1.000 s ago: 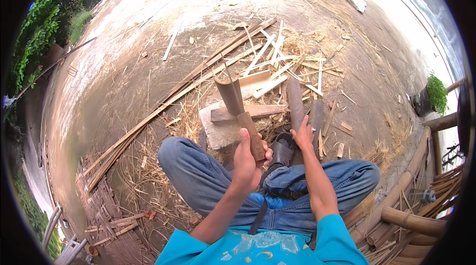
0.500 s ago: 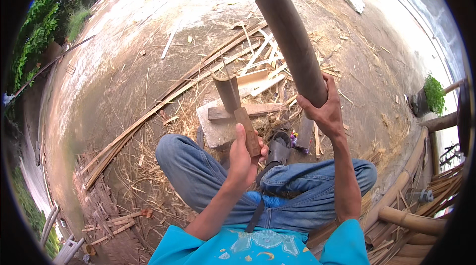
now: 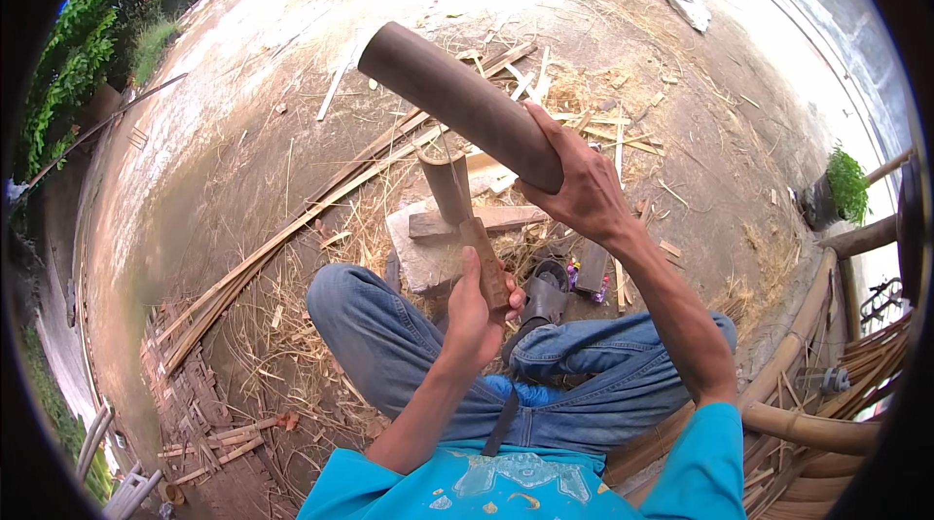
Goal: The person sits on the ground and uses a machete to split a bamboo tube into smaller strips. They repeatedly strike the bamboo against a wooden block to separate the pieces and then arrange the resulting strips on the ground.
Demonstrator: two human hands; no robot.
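Note:
My left hand [image 3: 474,301] is wrapped round the wooden handle [image 3: 484,257] of a knife whose thin blade, seen edge-on, points away from me. The blade lies across the top of an upright piece of split bamboo [image 3: 446,184]; how deep it sits I cannot tell. That bamboo stands by a short wooden bar [image 3: 506,218] on a pale block [image 3: 425,262]. Up to the right, my right hand [image 3: 581,184] grips the lower end of a thick dark cylindrical club [image 3: 462,102]. The club is tilted up to the left, above the bamboo and apart from it.
Long bamboo strips [image 3: 292,218] run along the ground to the left. Shavings and split pieces [image 3: 545,82] are scattered beyond the block. My sandalled foot [image 3: 548,291] is close to the block's right side. Bamboo poles [image 3: 812,428] and a potted plant [image 3: 842,184] stand at the right.
The club has swung to the left and lowered over the bamboo, my right hand moving left with it. My left hand and the knife have hardly moved.

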